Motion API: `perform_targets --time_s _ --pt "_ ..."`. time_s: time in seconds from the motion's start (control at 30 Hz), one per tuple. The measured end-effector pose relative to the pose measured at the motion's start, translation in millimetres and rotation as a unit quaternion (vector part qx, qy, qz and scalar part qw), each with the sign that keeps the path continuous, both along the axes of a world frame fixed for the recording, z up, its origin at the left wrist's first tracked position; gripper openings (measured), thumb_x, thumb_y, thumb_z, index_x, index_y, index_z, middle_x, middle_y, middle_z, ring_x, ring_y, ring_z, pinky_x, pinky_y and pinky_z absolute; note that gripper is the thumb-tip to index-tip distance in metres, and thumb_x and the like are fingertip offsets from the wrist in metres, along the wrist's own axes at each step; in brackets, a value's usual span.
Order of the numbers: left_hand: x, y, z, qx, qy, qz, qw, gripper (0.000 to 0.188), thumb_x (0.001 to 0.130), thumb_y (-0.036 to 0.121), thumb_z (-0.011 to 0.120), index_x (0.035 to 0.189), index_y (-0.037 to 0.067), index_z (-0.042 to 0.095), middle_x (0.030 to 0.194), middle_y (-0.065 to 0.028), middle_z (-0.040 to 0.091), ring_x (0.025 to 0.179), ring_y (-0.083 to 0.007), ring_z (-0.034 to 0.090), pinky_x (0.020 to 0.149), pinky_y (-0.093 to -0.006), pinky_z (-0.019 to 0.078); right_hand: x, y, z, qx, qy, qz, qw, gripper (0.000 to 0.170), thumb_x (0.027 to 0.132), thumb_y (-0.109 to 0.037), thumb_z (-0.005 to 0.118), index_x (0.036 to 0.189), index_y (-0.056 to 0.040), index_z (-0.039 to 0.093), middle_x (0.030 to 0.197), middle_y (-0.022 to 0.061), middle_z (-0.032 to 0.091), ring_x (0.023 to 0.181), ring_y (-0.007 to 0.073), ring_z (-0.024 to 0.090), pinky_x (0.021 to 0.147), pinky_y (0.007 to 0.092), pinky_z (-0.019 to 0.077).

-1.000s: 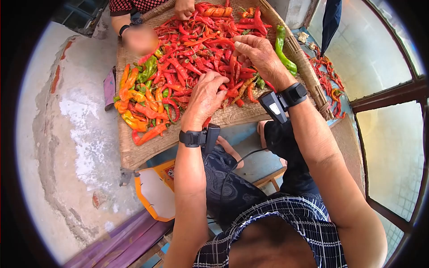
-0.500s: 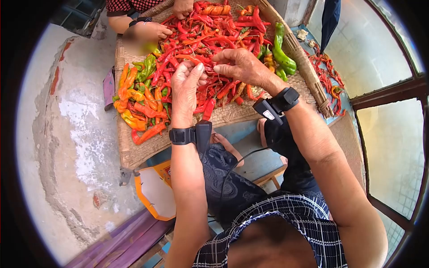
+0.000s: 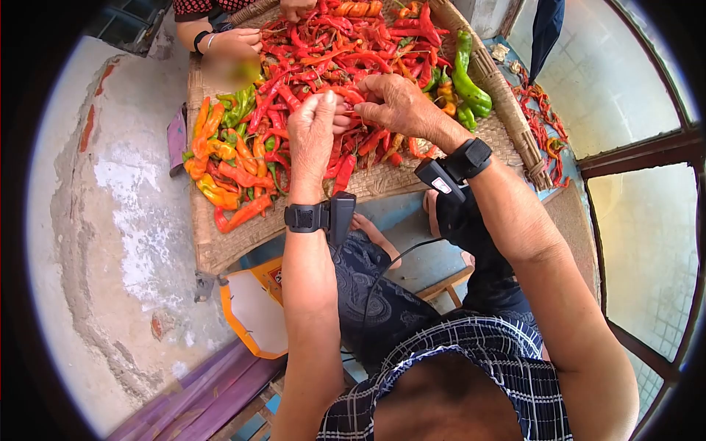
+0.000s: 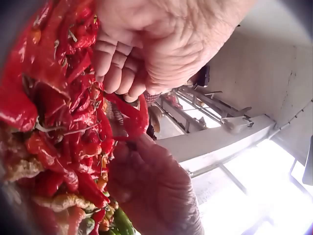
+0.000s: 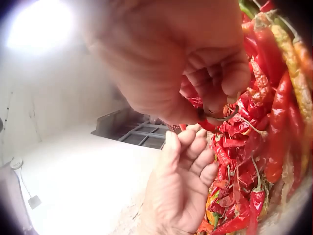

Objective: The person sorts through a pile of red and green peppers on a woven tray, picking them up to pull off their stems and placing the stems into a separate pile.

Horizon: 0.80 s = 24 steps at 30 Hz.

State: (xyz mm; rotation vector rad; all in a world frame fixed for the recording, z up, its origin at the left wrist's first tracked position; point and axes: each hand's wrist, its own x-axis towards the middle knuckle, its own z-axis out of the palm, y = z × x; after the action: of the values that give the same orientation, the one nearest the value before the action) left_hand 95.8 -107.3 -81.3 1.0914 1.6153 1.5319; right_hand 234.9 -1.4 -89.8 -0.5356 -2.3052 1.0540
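Close over the pile of red chili peppers [image 3: 294,59], my two hands meet at one red chili pepper [image 3: 344,93]. My left hand [image 3: 312,143] holds one end between thumb and fingers. At the other end, my right hand [image 3: 404,106] pinches the pepper, its thumb turned toward the left hand. The left wrist view shows the pepper's bent red body [image 4: 134,117] spanning the gap between both hands. In the right wrist view a thin curved stem [image 5: 226,117] sticks out by the right thumb. Part of the pepper is hidden behind fingers.
The woven tray [image 3: 515,121] has a raised rim on the right. Orange peppers [image 3: 246,176] lie at its left, a large green pepper [image 3: 467,84] at its right. Another person's hand [image 3: 239,37] works at the far left. An orange-edged container [image 3: 254,312] sits below.
My left hand came up from the pile, and my right hand moved left and down to join it at a red pepper. The pepper has since shifted right. The other person's hand moved slightly.
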Motion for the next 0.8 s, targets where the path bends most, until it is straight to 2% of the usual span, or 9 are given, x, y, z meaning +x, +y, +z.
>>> perform_targets --time_s 0.07,0.13,0.23,0.3,0.4,0.57,0.63,0.7,0.8 --pt "-9.5 -3.8 1.8 -0.014 0.184 0.1 0.978 0.027 0.091 0.025 0.056 0.092 -0.002 0.063 0.077 -0.0066 0.065 0.065 -0.012 0.06 0.06 -0.0256 0.0487 9.2 -2.1 4.4 -0.088 0.004 0.023 0.996 0.042 0.084 -0.022 0.062 0.12 -0.0028 0.052 0.071 0.0048 0.062 0.061 0.0134 0.055 0.055 0.0281 0.044" --pt "-22.1 -7.2 -8.5 -0.022 0.216 0.072 0.973 0.026 0.089 0.024 0.058 0.093 -0.002 0.063 0.076 -0.0071 0.065 0.066 -0.0129 0.06 0.06 -0.0266 0.0486 18.5 -0.6 19.0 -0.275 0.004 0.105 0.956 0.056 0.083 -0.02 0.059 0.132 -0.0041 0.04 0.072 0.0017 0.059 0.06 0.0082 0.051 0.051 0.0227 0.0411" --pt "-20.9 -13.2 -9.8 -0.127 0.275 0.016 0.953 0.024 0.083 0.019 0.062 0.096 -0.001 0.063 0.08 -0.0118 0.065 0.076 -0.0222 0.062 0.069 -0.0332 0.049 28.6 3.7 26.9 -0.317 0.025 0.119 0.941 0.056 0.081 -0.02 0.06 0.132 -0.0056 0.041 0.074 0.001 0.059 0.06 0.0055 0.049 0.05 0.0204 0.0402" --pt "-18.5 -16.3 -19.3 -0.056 0.549 -0.022 0.834 0.025 0.08 0.015 0.063 0.099 0.0 0.063 0.09 -0.0171 0.062 0.089 -0.0314 0.058 0.079 -0.0393 0.0464 27.9 10.1 18.5 -0.304 0.017 0.114 0.946 0.05 0.081 -0.022 0.06 0.125 -0.0047 0.048 0.072 -0.0002 0.058 0.059 0.0046 0.049 0.05 0.0185 0.0397" --pt "-14.5 -10.7 -21.6 -0.095 0.532 -0.029 0.841 0.027 0.076 0.013 0.064 0.1 0.001 0.063 0.096 -0.0189 0.059 0.096 -0.0359 0.053 0.085 -0.0427 0.0432 26.8 17.7 16.7 -0.324 0.066 0.135 0.934 0.026 0.08 -0.016 0.061 0.102 -0.0028 0.06 0.072 0.0001 0.061 0.055 0.0039 0.05 0.047 0.0175 0.0382" --pt "-11.1 -5.3 -15.8 -0.051 0.538 -0.005 0.842 0.014 0.075 0.009 0.064 0.087 0.003 0.06 0.091 -0.0152 0.058 0.09 -0.0345 0.053 0.08 -0.0424 0.0438 20.6 30.3 6.5 -0.447 0.338 -0.056 0.827 0.039 0.082 -0.018 0.063 0.114 0.0028 0.055 0.076 0.0062 0.064 0.06 0.0098 0.056 0.055 0.0235 0.047" --pt "-6.1 -4.2 -7.6 -0.017 0.533 0.017 0.846 0.011 0.077 0.007 0.064 0.086 0.003 0.059 0.089 -0.0136 0.06 0.087 -0.0326 0.053 0.078 -0.0413 0.0436 20.6 38.9 -4.9 -0.178 0.17 -0.264 0.933 0.05 0.083 -0.023 0.065 0.118 0.0079 0.05 0.077 0.0117 0.065 0.066 0.0173 0.061 0.063 0.0308 0.0506" --pt "-2.4 -3.6 -1.4 0.002 0.451 0.049 0.891 0.012 0.079 0.009 0.063 0.088 0.004 0.059 0.085 -0.0129 0.061 0.085 -0.0312 0.054 0.077 -0.0403 0.0442 21.7 33.7 -13.4 0.032 0.121 -0.244 0.962 0.041 0.083 -0.027 0.065 0.11 0.0023 0.058 0.078 0.0163 0.066 0.071 0.026 0.065 0.065 0.0366 0.0503" --pt "-1.2 -0.2 -1.4 0.019 0.447 0.079 0.891 0.012 0.082 0.01 0.061 0.092 0.004 0.059 0.083 -0.0123 0.062 0.084 -0.0306 0.054 0.075 -0.0399 0.0448 15.1 15.3 6.3 -0.003 0.11 -0.136 0.985 0.03 0.082 -0.027 0.066 0.098 -0.0017 0.065 0.079 0.0178 0.065 0.073 0.0295 0.064 0.068 0.0375 0.0503"
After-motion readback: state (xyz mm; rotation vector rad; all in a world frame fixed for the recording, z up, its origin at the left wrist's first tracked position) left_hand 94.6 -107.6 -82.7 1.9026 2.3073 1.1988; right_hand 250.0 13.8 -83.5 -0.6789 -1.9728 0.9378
